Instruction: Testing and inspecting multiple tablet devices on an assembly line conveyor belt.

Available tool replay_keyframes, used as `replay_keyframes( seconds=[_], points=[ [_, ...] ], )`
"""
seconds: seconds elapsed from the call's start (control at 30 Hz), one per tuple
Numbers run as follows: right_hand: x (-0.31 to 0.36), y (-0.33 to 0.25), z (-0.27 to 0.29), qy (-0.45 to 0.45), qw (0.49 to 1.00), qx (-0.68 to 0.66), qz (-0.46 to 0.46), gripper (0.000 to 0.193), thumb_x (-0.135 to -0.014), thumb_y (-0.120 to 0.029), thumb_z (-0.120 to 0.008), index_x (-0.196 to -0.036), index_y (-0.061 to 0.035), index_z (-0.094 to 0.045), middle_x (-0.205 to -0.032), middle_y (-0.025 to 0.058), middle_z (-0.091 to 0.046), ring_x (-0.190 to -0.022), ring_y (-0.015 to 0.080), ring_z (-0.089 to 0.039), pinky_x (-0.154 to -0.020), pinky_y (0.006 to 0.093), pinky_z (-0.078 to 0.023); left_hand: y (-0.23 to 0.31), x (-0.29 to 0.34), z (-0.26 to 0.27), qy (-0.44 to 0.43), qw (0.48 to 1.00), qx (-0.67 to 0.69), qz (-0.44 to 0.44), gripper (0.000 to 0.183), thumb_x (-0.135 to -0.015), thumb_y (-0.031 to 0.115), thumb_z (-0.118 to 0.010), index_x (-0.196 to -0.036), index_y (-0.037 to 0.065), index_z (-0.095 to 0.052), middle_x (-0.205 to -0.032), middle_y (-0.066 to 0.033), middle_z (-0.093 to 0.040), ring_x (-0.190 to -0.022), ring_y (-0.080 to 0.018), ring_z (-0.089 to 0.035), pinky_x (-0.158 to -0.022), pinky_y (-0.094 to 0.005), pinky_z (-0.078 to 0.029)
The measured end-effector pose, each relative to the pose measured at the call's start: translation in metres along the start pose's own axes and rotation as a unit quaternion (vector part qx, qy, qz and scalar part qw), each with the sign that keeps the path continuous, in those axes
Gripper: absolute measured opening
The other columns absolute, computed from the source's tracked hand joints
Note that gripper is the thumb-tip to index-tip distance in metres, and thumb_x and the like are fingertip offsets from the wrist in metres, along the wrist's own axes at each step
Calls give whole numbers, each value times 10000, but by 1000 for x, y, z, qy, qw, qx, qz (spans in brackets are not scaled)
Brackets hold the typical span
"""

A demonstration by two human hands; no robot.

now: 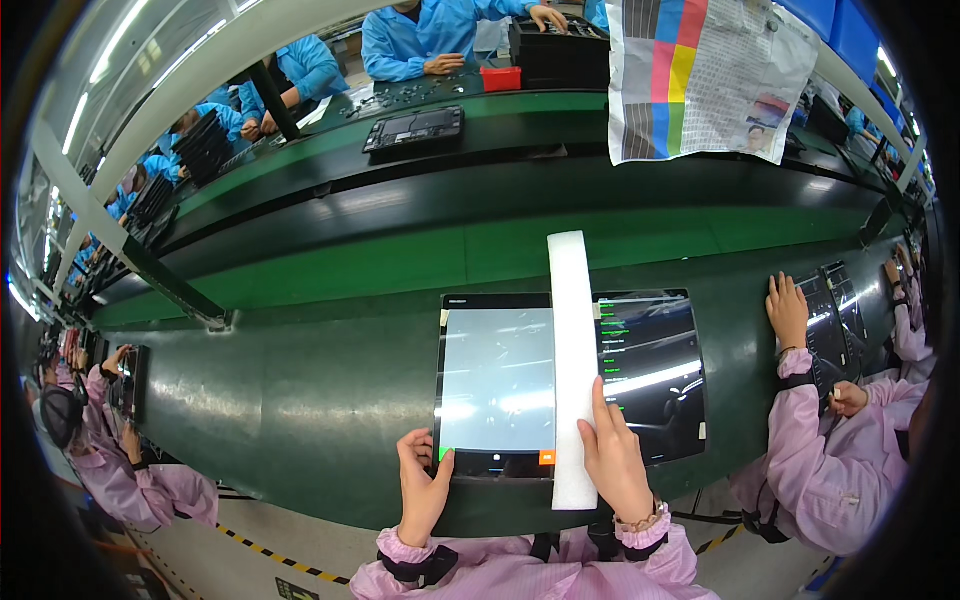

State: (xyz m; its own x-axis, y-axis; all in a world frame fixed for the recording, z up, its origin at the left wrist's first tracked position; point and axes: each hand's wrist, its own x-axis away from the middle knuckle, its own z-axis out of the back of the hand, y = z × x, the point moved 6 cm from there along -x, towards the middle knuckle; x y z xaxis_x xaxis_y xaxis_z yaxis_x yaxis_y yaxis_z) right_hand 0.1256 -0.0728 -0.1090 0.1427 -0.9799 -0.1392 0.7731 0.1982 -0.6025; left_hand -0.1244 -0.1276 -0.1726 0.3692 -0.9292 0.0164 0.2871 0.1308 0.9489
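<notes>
Two black-framed tablets lie side by side on the green bench. The left tablet (497,375) is lit pale grey, with a green square and an orange square in its lower corners. On the right tablet (655,385) the screen is dark with lines of green and white text. A long white foam strip (573,370) lies over the seam between them. At the left tablet's lower left corner, my left hand (424,485) has its thumb on the green square and fingers curled at the edge. My right hand (617,465) touches the right tablet's left side, index finger stretched out, thumb against the foam strip.
A green-covered work bench (300,400) curves across the view. Beyond it runs a conveyor holding an opened device (414,131). A printed sheet (705,80) hangs at upper right. Co-workers in pink sit left and right with dark panels (835,325); others in blue work opposite.
</notes>
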Motion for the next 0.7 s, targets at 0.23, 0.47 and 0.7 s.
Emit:
replay_keyframes(
  seconds=[0.23,0.47,0.7],
  points=[
    [1,1,-3,-24,999,13,-22,608,-897,-110,-537,-1400,41,-232,-865,212,-522,-552,323,-588,-481,372,-490,-3,-2,2,-6,999,34,7,389,-857,41,-590,-1192,26,-393,-967,-57,-494,-772,-110,-467,-687,-241,-410],
    [2,-4,-1,-21,999,35,-29,606,-885,-89,-544,-1398,32,-245,-879,225,-524,-600,348,-590,-521,396,-486,-3,-11,10,-15,996,91,-20,337,-894,14,-531,-1187,22,-365,-905,-48,-522,-757,-88,-513,-671,-214,-418],
    [3,-7,1,6,1000,25,-12,615,-877,-67,-550,-1401,22,-241,-879,229,-530,-645,379,-584,-551,424,-469,-9,-22,6,-41,993,106,11,328,-899,14,-530,-1185,16,-370,-873,-34,-521,-750,-78,-510,-666,-204,-420]
  ],
)
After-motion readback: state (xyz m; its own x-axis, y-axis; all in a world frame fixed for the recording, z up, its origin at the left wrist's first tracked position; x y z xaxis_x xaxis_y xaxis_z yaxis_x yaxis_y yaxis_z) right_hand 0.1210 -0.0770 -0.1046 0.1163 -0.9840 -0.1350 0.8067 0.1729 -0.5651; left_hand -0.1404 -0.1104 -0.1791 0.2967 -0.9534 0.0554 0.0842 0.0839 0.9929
